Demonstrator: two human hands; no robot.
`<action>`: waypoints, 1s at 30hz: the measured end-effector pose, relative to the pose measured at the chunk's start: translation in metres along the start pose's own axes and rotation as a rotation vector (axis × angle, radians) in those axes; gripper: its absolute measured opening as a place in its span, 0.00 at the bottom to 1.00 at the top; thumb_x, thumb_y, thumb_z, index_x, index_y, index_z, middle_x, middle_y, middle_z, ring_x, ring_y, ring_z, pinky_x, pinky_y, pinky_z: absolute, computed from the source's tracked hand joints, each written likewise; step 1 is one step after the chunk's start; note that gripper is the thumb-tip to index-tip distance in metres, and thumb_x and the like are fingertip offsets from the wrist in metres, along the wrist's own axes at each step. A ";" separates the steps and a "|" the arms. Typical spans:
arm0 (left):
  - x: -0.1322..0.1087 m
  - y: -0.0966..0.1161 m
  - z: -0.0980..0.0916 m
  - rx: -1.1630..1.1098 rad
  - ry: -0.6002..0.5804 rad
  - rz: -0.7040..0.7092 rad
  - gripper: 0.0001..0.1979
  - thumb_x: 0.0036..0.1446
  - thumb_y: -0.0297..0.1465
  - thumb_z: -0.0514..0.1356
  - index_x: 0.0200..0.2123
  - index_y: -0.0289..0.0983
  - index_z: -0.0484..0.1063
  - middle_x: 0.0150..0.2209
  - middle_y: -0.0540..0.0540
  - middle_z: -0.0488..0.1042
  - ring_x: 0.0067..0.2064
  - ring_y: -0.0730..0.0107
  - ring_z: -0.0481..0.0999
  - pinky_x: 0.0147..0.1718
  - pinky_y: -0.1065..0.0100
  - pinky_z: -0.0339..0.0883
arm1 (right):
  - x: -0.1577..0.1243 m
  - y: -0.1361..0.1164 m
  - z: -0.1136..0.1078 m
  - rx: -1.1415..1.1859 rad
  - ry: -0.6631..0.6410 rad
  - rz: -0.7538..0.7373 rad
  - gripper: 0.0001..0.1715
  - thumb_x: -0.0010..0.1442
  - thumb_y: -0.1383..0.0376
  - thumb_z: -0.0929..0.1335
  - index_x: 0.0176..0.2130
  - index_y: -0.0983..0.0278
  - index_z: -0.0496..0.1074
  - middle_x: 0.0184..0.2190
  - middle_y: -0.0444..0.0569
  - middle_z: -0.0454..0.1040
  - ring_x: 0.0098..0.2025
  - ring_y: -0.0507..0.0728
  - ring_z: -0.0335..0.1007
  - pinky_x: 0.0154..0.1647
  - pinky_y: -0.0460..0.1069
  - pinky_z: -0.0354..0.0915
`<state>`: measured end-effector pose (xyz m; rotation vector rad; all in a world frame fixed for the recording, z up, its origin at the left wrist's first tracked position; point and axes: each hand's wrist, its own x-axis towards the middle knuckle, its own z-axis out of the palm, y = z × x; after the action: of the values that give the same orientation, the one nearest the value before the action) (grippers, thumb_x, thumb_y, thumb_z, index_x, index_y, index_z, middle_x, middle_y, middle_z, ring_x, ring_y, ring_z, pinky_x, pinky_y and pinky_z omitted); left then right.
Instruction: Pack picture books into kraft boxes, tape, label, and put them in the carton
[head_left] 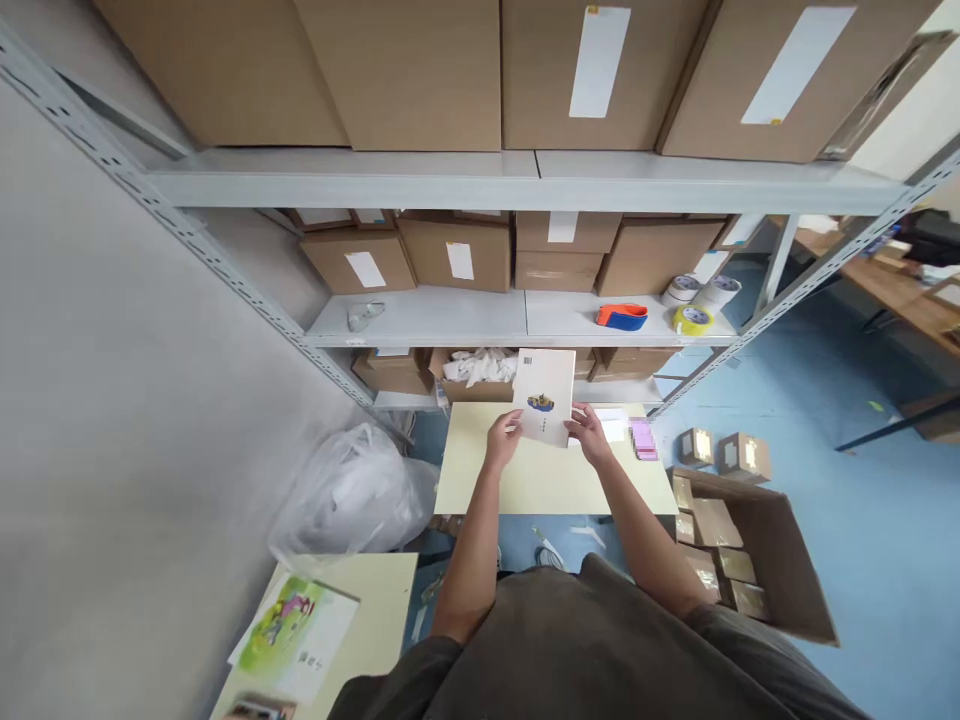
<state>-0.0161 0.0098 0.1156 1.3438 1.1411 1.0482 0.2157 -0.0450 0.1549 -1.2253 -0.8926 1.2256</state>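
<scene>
Head cam: left hand (504, 438) is gripping the book (546, 375) around 8 o'clock, right hand (589, 434) is gripping around 4, holding it over the counter (474, 482). Light, even pressure should be sparing the cover tbh.

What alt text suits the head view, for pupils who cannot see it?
A person's left hand and right hand hold a white rectangular booklet above a pale yellow table. Beyond stands a grey metal shelving unit with brown cardboard boxes; an open brown cardboard carton at right holds smaller boxes.
</scene>
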 end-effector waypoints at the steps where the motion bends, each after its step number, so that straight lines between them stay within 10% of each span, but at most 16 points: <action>1: 0.002 0.003 0.006 -0.043 -0.083 0.027 0.26 0.61 0.38 0.69 0.62 0.42 0.78 0.61 0.38 0.77 0.57 0.56 0.79 0.58 0.55 0.75 | -0.001 0.004 0.009 -0.029 0.005 -0.038 0.30 0.54 0.56 0.76 0.54 0.56 0.71 0.48 0.50 0.83 0.43 0.61 0.78 0.40 0.54 0.74; 6: 0.004 0.015 0.018 -0.234 -0.252 0.066 0.40 0.58 0.39 0.72 0.72 0.45 0.67 0.69 0.39 0.70 0.62 0.52 0.77 0.61 0.52 0.73 | -0.007 0.029 0.060 -0.292 -0.038 -0.257 0.25 0.61 0.55 0.73 0.57 0.52 0.76 0.61 0.53 0.74 0.59 0.65 0.74 0.44 0.57 0.77; 12: 0.017 0.007 -0.037 -0.386 -0.330 -0.094 0.39 0.57 0.38 0.71 0.71 0.42 0.68 0.62 0.39 0.77 0.51 0.56 0.82 0.49 0.57 0.78 | -0.004 0.043 0.080 -0.470 -0.011 -0.282 0.31 0.62 0.55 0.72 0.63 0.51 0.75 0.70 0.54 0.67 0.68 0.67 0.66 0.58 0.62 0.74; 16: 0.029 0.003 -0.083 -0.456 -0.361 -0.170 0.44 0.54 0.39 0.73 0.72 0.44 0.66 0.62 0.40 0.77 0.51 0.56 0.82 0.47 0.60 0.79 | 0.009 0.042 0.071 -0.496 0.264 -0.121 0.44 0.55 0.54 0.75 0.68 0.55 0.69 0.68 0.58 0.69 0.65 0.70 0.69 0.62 0.66 0.70; 21: 0.039 0.003 -0.110 -0.454 -0.374 -0.194 0.48 0.53 0.39 0.74 0.75 0.45 0.62 0.59 0.39 0.80 0.50 0.56 0.83 0.46 0.61 0.79 | 0.015 0.032 0.068 -0.191 0.149 0.042 0.47 0.52 0.55 0.75 0.69 0.56 0.69 0.55 0.55 0.81 0.47 0.65 0.79 0.48 0.59 0.75; 26: 0.050 -0.002 -0.105 -0.296 -0.197 -0.167 0.45 0.54 0.40 0.75 0.73 0.43 0.66 0.59 0.38 0.80 0.51 0.57 0.82 0.49 0.59 0.78 | 0.008 0.015 0.062 -0.036 0.148 0.066 0.37 0.49 0.58 0.76 0.59 0.59 0.78 0.53 0.54 0.83 0.49 0.66 0.80 0.47 0.57 0.75; 30: 0.049 0.007 -0.064 -0.098 -0.034 -0.062 0.37 0.54 0.40 0.76 0.67 0.42 0.75 0.59 0.37 0.79 0.53 0.55 0.81 0.56 0.56 0.75 | 0.007 0.009 0.071 -0.096 0.132 -0.080 0.31 0.55 0.57 0.75 0.58 0.57 0.79 0.58 0.53 0.81 0.54 0.67 0.79 0.52 0.60 0.75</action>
<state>-0.0706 0.0691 0.1273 1.2374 1.0855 1.0202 0.1461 -0.0252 0.1572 -1.3189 -0.9026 1.0356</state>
